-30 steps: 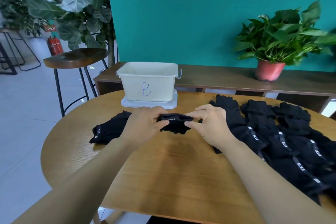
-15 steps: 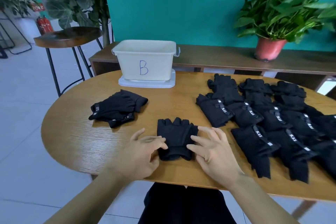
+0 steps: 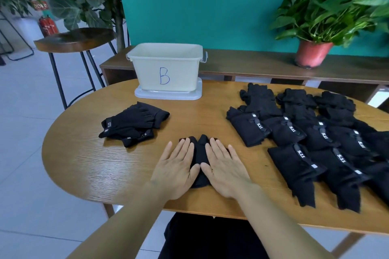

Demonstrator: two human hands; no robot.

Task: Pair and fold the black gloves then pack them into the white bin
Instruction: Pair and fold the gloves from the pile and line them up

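My left hand (image 3: pixel 175 171) and my right hand (image 3: pixel 224 169) lie flat side by side on a black glove bundle (image 3: pixel 199 151) at the near middle of the wooden table (image 3: pixel 88 164). The fingers of both are straight and spread a little, palms down, pressing the cloth; neither hand grips anything. The thumbs nearly meet over the middle of the bundle. The glove fingertips stick out beyond my own fingertips on the far side, and a rounded edge of the bundle shows between my wrists on the near side.

To the left of my hands, apart from them, sits a small stack of folded gloves (image 3: pixel 132 125) with white labels on the cuffs. To the right, black gloves lie laid out in rows (image 3: pixel 305 149) from the near edge to the far side of the table, cuffs toward me, each with a strap and a white mark.

The white bin (image 3: pixel 147 73) stands at the far side of the table, left of the rows, with a blue letter B on its near wall. It rests on a pale lid (image 3: pixel 168 95). I cannot tell what is inside it.

Beyond the table runs a low wooden bench (image 3: pixel 252 63) against a teal wall (image 3: pixel 200 6), with a potted plant (image 3: pixel 313 52) at its right. A bar stool (image 3: pixel 75 38) stands far left.
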